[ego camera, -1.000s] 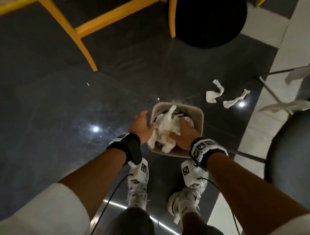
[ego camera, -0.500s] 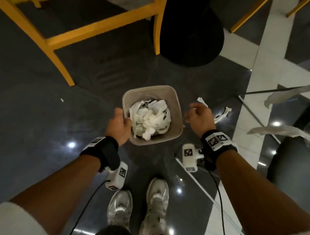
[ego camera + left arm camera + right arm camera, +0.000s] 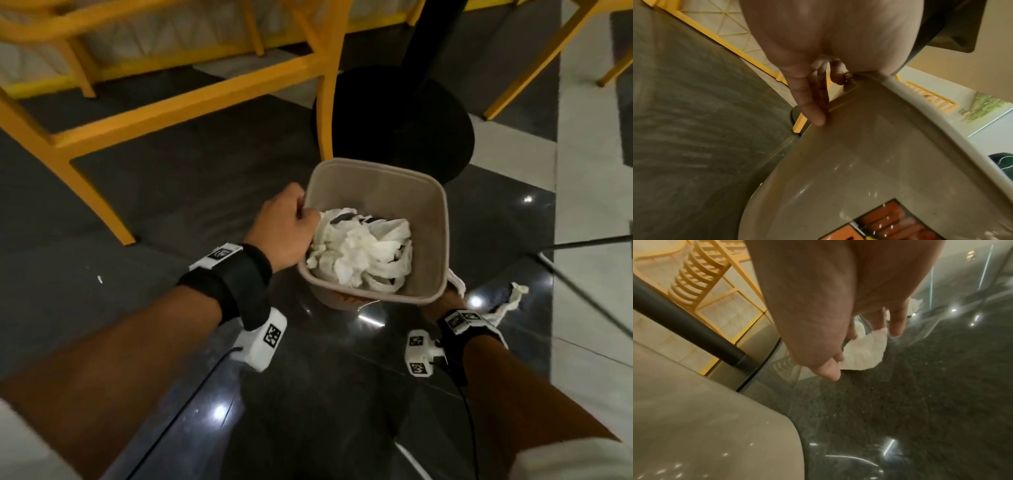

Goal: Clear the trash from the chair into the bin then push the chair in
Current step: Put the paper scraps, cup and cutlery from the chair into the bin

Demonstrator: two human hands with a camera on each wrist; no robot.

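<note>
A beige bin point(image 3: 428, 219), holding a heap of crumpled white tissue point(image 3: 356, 250), hangs tilted above the dark floor. My left hand point(image 3: 291, 226) grips its left rim, with the fingers point(image 3: 809, 104) lying down the outer wall of the bin point(image 3: 859, 162). Most of my right hand point(image 3: 442, 303) is hidden below the bin's near right corner. In the right wrist view the right hand point(image 3: 863, 352) reaches down with straight fingers onto a white tissue point(image 3: 869, 360) lying on the floor. That tissue point(image 3: 457, 284) peeks out beside the rim. Another tissue strip point(image 3: 513, 298) lies just to its right.
A yellow chair frame point(image 3: 191, 99) stands to the left and behind the bin. The black round table base point(image 3: 404, 126) sits right behind the bin. Thin dark metal legs point(image 3: 582, 243) cross the floor at the right. More yellow legs point(image 3: 534, 65) stand at the back right.
The left hand has lifted the bin by its rim and carried it right. The right hand has dropped below the bin's corner to the tissue on the floor.
</note>
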